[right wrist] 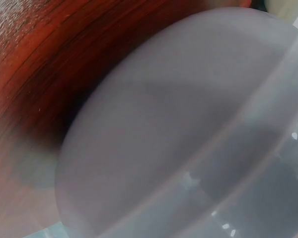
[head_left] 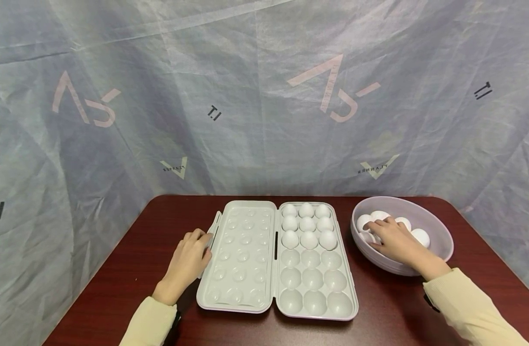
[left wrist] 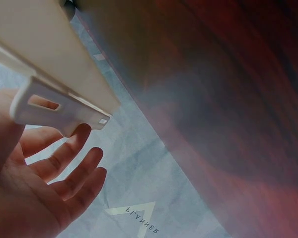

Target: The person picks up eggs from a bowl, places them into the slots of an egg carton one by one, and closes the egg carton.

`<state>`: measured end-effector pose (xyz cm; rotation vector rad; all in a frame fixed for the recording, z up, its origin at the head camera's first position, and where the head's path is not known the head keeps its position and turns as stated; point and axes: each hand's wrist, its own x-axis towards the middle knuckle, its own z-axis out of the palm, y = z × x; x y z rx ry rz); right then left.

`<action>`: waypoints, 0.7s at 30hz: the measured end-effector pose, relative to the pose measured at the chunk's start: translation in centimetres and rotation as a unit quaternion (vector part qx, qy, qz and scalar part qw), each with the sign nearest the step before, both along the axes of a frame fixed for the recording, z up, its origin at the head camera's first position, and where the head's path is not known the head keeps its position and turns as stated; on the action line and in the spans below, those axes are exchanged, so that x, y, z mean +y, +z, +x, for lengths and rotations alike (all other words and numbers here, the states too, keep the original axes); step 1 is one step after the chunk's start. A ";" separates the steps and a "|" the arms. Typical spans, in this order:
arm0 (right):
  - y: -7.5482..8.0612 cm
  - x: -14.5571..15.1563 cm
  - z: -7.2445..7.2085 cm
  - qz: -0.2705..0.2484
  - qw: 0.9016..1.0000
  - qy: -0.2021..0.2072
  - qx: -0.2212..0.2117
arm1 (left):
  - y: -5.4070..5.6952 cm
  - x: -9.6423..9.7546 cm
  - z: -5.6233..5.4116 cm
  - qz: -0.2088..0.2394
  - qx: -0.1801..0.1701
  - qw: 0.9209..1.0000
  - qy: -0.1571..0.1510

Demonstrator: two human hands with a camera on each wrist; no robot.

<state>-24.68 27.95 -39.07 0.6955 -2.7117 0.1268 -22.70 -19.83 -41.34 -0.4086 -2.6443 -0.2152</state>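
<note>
A white egg box (head_left: 236, 269) lies unfolded, lid on the left and tray (head_left: 313, 278) on the right. White eggs (head_left: 309, 240) fill the tray's back rows; its front cups hold none. At the lid's left edge, my left hand (head_left: 188, 257) pinches the latch flap (left wrist: 54, 106) between thumb and index finger, the other fingers loosely bent. My right hand (head_left: 396, 240) reaches into a pale lilac bowl (head_left: 442, 240), its fingers bent over an egg (head_left: 368, 237). Whether it grips that egg is hidden. In the right wrist view only the bowl's outer side (right wrist: 164, 129) shows, not the hand.
Several more eggs (head_left: 421, 237) lie in the bowl around my right hand. Box and bowl stand on a dark red wooden table (head_left: 130, 269). Behind its far edge hangs a grey printed cloth (head_left: 247, 144).
</note>
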 end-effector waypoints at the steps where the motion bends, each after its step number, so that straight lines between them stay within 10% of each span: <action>1: 0.0 0.0 0.0 0.002 1.000 -0.001 -0.004 | 0.0 0.0 0.0 -0.001 0.000 1.000 0.000; 21: -0.2 -0.2 -0.5 0.005 1.000 -0.005 -0.031 | 0.0 0.0 -0.1 0.001 0.005 1.000 -0.003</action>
